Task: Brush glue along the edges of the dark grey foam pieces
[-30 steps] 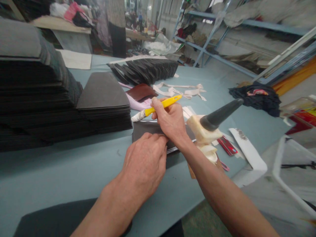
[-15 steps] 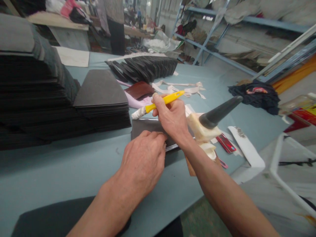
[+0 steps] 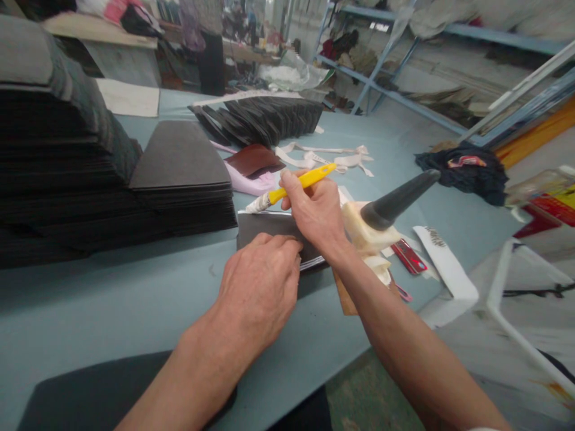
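My right hand point(image 3: 317, 206) is closed around the yellow handle of a paintbrush point(image 3: 309, 177). White-coated bristles point left and rest at the far left edge of a small pile of dark flat panels point(image 3: 258, 226), which shows white along its edges. My left hand point(image 3: 263, 275) lies over the near part of these panels with its fingers curled and pressed onto them; the fingertips are partly hidden. Just right of my right hand, a black tapered handle point(image 3: 398, 200) sticks up out of a cream-coloured block-like container point(image 3: 362, 230).
Tall stacks of dark panels point(image 3: 184, 155) stand on the left. A fanned row of dark pieces point(image 3: 269, 120), a brown piece point(image 3: 255, 160) and white strips point(image 3: 323, 157) lie beyond my hands. At right are a red card-like item point(image 3: 408, 256) and a dark cloth point(image 3: 462, 173).
The brush tip has shifted slightly right along the panels' far edge and sits lower against it. My left hand stays on the panels. The whole view has shifted a little.
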Motion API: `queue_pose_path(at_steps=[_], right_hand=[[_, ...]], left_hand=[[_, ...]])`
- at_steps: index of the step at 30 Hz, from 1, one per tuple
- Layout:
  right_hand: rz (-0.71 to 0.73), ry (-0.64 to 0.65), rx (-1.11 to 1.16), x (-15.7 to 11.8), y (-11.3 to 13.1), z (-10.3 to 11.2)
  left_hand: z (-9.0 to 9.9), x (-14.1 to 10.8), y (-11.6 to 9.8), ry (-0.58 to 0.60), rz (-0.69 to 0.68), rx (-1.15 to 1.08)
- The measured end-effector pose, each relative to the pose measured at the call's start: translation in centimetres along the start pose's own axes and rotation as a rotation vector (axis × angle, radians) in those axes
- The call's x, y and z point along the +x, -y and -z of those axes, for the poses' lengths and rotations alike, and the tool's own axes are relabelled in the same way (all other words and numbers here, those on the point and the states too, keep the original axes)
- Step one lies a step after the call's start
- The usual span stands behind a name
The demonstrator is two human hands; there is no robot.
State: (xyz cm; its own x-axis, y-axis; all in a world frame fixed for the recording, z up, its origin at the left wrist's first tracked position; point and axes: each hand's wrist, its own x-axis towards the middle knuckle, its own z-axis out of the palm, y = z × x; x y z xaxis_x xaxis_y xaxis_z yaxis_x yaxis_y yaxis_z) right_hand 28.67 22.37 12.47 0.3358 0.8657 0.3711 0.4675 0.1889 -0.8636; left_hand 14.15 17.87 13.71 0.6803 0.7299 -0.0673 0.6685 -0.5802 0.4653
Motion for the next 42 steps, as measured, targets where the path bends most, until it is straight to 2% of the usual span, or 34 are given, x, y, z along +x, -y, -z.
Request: queue_pose_path(at_steps=[10,18,26,33,39,42], right_hand=[[0.044,-0.038,-0.042,-0.3,-1.1,1.7],[0.033,-0.067,-0.091,-0.5,-1.2,3.6],[0.033,-0.142,-0.237,-0.8,-1.5,6.7],[0.047,-0.255,-0.247,-1.3,-1.3,9.5],[0.012,-0.310,-0.192,-2.0,-1.2,10.3],[0.018,-0.294,-0.178,-2.1,-1.3,10.5]], left_hand=[[-0.1,0.1,0.0,-0.018,0.001,0.020],[-0.6,0.0,0.3,-0.077,-0.039,0.025],[-0.8,-0.1,0.7,-0.102,-0.060,0.025],[-1.3,0.0,1.3,-0.144,-0.085,0.028],[-0.8,0.0,1.0,-0.119,-0.051,0.041],[-0.7,0.1,0.9,-0.118,-0.050,0.042]])
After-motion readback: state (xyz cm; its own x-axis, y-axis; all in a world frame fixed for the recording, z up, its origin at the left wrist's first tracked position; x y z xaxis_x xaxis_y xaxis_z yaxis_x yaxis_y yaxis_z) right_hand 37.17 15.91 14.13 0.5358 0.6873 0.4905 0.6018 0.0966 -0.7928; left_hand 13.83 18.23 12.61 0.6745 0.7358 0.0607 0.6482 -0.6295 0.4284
